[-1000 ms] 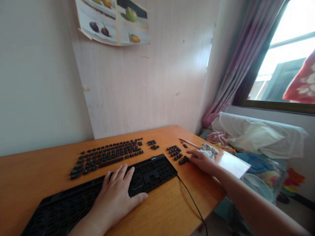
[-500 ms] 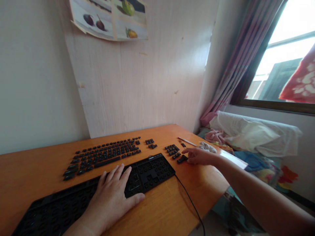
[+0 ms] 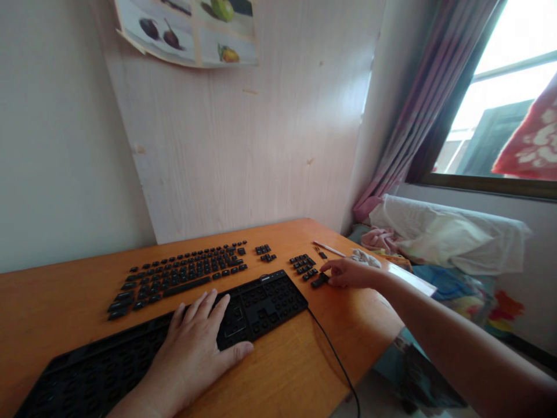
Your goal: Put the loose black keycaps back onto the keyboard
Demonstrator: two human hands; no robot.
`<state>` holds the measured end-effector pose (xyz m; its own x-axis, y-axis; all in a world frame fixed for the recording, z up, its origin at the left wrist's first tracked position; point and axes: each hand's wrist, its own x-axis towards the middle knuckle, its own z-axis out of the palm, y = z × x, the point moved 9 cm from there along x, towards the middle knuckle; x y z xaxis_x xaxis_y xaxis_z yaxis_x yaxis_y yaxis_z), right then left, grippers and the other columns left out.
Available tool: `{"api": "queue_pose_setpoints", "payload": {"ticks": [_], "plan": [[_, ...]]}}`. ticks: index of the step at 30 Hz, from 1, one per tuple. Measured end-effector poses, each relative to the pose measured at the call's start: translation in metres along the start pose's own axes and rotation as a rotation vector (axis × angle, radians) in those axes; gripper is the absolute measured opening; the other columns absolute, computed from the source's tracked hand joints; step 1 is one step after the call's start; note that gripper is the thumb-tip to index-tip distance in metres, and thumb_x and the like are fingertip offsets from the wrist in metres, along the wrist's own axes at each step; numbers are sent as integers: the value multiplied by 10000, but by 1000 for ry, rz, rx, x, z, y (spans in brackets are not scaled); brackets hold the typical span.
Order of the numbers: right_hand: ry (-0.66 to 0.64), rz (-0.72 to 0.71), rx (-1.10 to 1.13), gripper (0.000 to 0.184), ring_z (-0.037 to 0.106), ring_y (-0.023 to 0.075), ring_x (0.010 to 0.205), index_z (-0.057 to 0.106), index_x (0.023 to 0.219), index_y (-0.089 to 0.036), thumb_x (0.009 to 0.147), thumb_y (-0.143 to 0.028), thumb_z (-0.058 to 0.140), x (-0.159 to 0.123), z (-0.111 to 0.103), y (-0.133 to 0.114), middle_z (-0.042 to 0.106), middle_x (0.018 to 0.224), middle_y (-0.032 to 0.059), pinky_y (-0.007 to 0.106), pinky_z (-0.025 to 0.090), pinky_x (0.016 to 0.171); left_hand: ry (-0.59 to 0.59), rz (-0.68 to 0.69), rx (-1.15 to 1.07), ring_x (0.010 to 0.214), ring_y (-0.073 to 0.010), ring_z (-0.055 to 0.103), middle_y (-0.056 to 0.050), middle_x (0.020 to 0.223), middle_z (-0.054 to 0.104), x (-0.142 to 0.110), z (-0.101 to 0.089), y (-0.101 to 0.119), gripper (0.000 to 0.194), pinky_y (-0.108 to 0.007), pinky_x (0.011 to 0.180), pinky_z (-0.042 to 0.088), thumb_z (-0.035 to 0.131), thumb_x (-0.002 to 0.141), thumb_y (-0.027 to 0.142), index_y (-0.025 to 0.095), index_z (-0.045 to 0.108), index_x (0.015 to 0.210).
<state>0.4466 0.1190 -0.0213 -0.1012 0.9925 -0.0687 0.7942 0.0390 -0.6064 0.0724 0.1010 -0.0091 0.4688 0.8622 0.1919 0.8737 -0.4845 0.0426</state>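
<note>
My left hand (image 3: pixel 198 334) lies spread over the black keyboard base (image 3: pixel 272 305), which has its keycaps off and lies at a slant along the near side of the desk. The hand's palm hides part of the base. My right hand (image 3: pixel 346 273) reaches to the right side of the desk, its thumb and index finger closed about a black keycap (image 3: pixel 325 278), partly hidden by the fingers. Just left of it sits another dark keycap (image 3: pixel 317 283). A small block of keycaps (image 3: pixel 303 265) in rows lies beyond these.
Many loose keycaps (image 3: pixel 183 270) lie in keyboard order behind the base, with a smaller cluster (image 3: pixel 263 249) to their right. A pencil (image 3: pixel 329 248) and a crumpled cloth (image 3: pixel 366 258) lie at the right. The black cable (image 3: pixel 333 346) runs over the desk's front edge.
The whole view has shifted slightly. Both hands keep nearly the same places, the left on the keyboard base and the right at the keycaps.
</note>
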Motion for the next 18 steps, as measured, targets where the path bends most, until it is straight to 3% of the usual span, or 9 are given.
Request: {"api": "queue_pose_setpoints", "payload": {"ticks": [7,18], "plan": [[-50,-2,40,497,506,97,542,575,1198,-209,706,-245,633,0,2,-5,546,648,-34,199,385,512,-16,-11,-19,1377,-345,218,-151,1494,284,0,0,-1,970,-534,1101,122,373,676,820,188,368,1411],[-43,-16,-4,364,500,92,553,615,1077,-195,718,-252,625,-1,1,-7,525,640,-38,194,364,510,6,-3,-31,1373,-356,222,-146,1493,289,1,-1,-1,962,-534,1100,119,390,674,813,189,379,1406]]}}
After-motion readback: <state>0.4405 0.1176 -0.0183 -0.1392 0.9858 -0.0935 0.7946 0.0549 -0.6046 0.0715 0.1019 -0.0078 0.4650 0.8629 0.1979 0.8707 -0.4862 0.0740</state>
